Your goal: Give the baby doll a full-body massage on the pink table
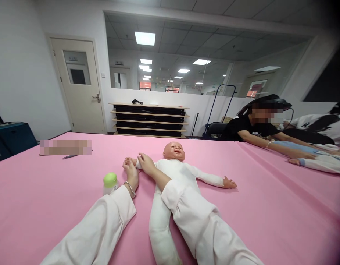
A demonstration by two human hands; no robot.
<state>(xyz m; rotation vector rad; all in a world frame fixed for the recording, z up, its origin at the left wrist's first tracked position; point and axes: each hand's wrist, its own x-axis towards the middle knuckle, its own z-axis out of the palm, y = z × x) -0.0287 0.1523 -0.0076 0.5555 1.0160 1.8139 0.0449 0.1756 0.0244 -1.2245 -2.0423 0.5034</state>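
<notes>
A baby doll [181, 173] with a bare plastic head and a white cloth body lies on its back on the pink-covered table, its head away from me. My left hand [131, 175], a beaded bracelet at its wrist, is closed on the doll's hand at the left. Just to the right, my right hand [147, 164] curls over the doll's forearm on that side; its fingertips are partly hidden. My right forearm crosses the doll's body. Near my left wrist stands a small white bottle with a green cap [110, 181].
A pen [72, 156] and a blurred flat item [65, 147] lie at the table's far left. On the right, another person [258, 125] leans over a second doll. Behind the table are a stack of black and wooden layers [150, 119] and a blue trolley handle [225, 86].
</notes>
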